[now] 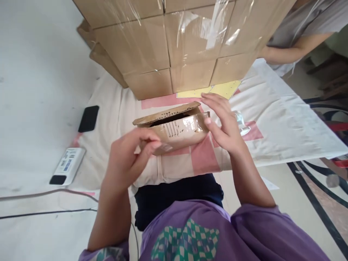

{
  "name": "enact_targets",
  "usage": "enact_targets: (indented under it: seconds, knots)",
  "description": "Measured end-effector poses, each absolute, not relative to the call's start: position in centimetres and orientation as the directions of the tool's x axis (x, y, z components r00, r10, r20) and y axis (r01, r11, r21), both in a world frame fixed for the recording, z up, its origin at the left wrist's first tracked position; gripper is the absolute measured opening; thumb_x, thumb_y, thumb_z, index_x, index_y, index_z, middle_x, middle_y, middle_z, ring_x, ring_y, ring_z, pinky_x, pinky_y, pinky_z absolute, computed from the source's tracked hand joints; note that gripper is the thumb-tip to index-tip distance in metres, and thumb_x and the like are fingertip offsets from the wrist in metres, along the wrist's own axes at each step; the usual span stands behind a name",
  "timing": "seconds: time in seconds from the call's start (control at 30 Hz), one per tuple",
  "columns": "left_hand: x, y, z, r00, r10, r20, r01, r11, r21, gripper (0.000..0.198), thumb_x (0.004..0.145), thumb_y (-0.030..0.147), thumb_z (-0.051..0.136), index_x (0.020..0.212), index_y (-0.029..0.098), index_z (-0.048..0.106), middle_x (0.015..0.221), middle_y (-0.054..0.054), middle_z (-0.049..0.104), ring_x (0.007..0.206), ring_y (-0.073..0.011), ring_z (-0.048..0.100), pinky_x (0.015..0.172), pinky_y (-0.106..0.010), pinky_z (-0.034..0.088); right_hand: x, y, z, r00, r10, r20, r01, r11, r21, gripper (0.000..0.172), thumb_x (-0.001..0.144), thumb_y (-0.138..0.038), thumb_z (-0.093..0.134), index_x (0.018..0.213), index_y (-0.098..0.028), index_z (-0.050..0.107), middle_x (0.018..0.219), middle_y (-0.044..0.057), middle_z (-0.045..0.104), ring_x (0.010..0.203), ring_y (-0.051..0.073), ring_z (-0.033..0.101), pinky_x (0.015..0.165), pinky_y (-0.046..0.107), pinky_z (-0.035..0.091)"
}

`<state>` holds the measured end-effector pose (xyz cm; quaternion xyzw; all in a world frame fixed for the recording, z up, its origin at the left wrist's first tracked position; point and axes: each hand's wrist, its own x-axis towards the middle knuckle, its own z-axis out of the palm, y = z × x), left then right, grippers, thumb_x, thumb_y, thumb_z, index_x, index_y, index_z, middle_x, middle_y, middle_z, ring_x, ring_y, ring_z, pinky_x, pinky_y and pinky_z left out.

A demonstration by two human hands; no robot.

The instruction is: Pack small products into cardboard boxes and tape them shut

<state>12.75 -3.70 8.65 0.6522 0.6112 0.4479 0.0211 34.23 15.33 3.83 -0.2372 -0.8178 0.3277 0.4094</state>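
A small brown cardboard box (pixel 182 132) lies in front of me with its lid flap partly raised and a dark gap beneath. Clear tape shines on its front side, and the inside is too dark to make out. At the box's left end, my left hand (pixel 130 154) pinches the near corner between thumb and fingers. My right hand (pixel 221 121) is by the right end, fingers stretched out and spread, the thumb at the box's corner. Beside that hand, a clear shiny item (pixel 240 123), perhaps a tape roll, is partly hidden.
A stack of taped cardboard boxes (pixel 163 47) stands behind the small box, with a yellow sheet (pixel 214 90) at its foot. On the left of the cloth-covered table (pixel 274 119) lie a black phone (pixel 88 118) and a white power strip (pixel 67 165). Another person's arm (pixel 288 53) shows at right.
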Motion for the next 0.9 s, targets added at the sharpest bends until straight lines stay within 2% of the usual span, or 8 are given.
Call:
enact_targets:
  seconds: [0.13, 0.27, 0.4, 0.5, 0.57, 0.77, 0.83, 0.9]
  knots:
    - [9.2, -3.5, 9.6, -0.224, 0.915, 0.335, 0.808, -0.018, 0.588, 0.013, 0.098, 0.03, 0.061, 0.089, 0.024, 0.068, 0.078, 0.001, 0.069, 0.066, -0.0139, 0.06, 0.058, -0.026, 0.046, 29.9, 16.5, 3.6, -0.553, 0.728, 0.406, 0.059, 0.52, -0.852, 0.049, 0.093, -0.04, 0.064, 0.141, -0.031, 0.058, 0.141, 0.007, 0.066, 0.139, 0.031, 0.056, 0.118, 0.053, 0.045]
    - [7.4, -1.2, 10.0, -0.18, 0.975, 0.129, 0.782, 0.062, 0.62, 0.022, 0.098, 0.037, 0.057, 0.083, 0.023, 0.066, 0.072, 0.001, 0.065, 0.062, -0.014, 0.055, 0.055, -0.026, 0.04, 29.3, 16.9, 2.3, -0.585, 0.751, 0.305, 0.075, 0.425, -0.902, 0.046, 0.085, -0.021, 0.062, 0.131, -0.025, 0.064, 0.14, 0.008, 0.066, 0.136, 0.027, 0.058, 0.118, 0.051, 0.044]
    - [6.4, 1.5, 10.4, -0.102, 0.993, -0.062, 0.773, 0.119, 0.623, 0.028, 0.096, 0.044, 0.057, 0.082, 0.022, 0.067, 0.077, 0.0, 0.066, 0.067, -0.0157, 0.057, 0.058, -0.026, 0.04, 30.1, 16.8, 2.2, -0.602, 0.744, 0.291, 0.098, 0.43, -0.898, 0.043, 0.085, -0.019, 0.061, 0.127, -0.025, 0.065, 0.142, 0.007, 0.064, 0.138, 0.028, 0.054, 0.122, 0.053, 0.039]
    - [6.1, 3.0, 10.9, -0.053, 0.968, -0.244, 0.801, 0.188, 0.568, 0.027, 0.096, 0.044, 0.056, 0.086, 0.022, 0.068, 0.082, -0.001, 0.067, 0.074, -0.017, 0.059, 0.064, -0.027, 0.042, 30.2, 16.7, 2.3, -0.609, 0.742, 0.282, 0.099, 0.423, -0.9, 0.041, 0.087, -0.021, 0.061, 0.127, -0.028, 0.065, 0.14, 0.006, 0.064, 0.136, 0.028, 0.055, 0.12, 0.053, 0.041]
    - [6.1, 3.6, 11.0, -0.054, 0.949, -0.311, 0.822, 0.219, 0.526, 0.023, 0.094, 0.042, 0.057, 0.086, 0.023, 0.068, 0.081, 0.0, 0.066, 0.074, -0.0172, 0.059, 0.065, -0.028, 0.041, 30.2, 16.6, 2.2, -0.606, 0.746, 0.276, 0.094, 0.411, -0.907, 0.041, 0.088, -0.022, 0.061, 0.128, -0.028, 0.065, 0.139, 0.006, 0.064, 0.136, 0.029, 0.056, 0.12, 0.053, 0.042]
    - [7.3, 3.3, 11.0, -0.098, 0.96, -0.263, 0.877, 0.209, 0.433, 0.018, 0.094, 0.037, 0.057, 0.085, 0.025, 0.067, 0.079, 0.001, 0.064, 0.075, -0.019, 0.059, 0.067, -0.032, 0.04, 30.5, 16.5, 2.3, -0.625, 0.715, 0.313, 0.084, 0.46, -0.884, 0.042, 0.09, -0.022, 0.06, 0.131, -0.032, 0.063, 0.142, 0.004, 0.062, 0.139, 0.028, 0.052, 0.123, 0.055, 0.039]
    - [7.8, 3.0, 10.7, -0.144, 0.971, -0.19, 0.888, 0.211, 0.409, 0.017, 0.091, 0.04, 0.064, 0.101, 0.026, 0.066, 0.087, 0.0, 0.065, 0.081, -0.0216, 0.062, 0.07, -0.033, 0.042, 30.7, 16.5, 2.3, -0.647, 0.692, 0.321, 0.087, 0.484, -0.871, 0.043, 0.092, -0.023, 0.06, 0.133, -0.033, 0.062, 0.143, 0.004, 0.06, 0.142, 0.028, 0.05, 0.124, 0.054, 0.037]
    - [7.3, 2.9, 9.8, -0.223, 0.971, -0.082, 0.885, 0.237, 0.401, 0.041, 0.086, 0.045, 0.074, 0.121, 0.028, 0.061, 0.097, -0.002, 0.065, 0.089, -0.0243, 0.063, 0.074, -0.034, 0.044, 30.9, 16.5, 2.4, -0.663, 0.671, 0.332, 0.083, 0.507, -0.858, 0.043, 0.092, -0.024, 0.06, 0.134, -0.034, 0.061, 0.145, 0.004, 0.059, 0.144, 0.027, 0.049, 0.126, 0.054, 0.035]
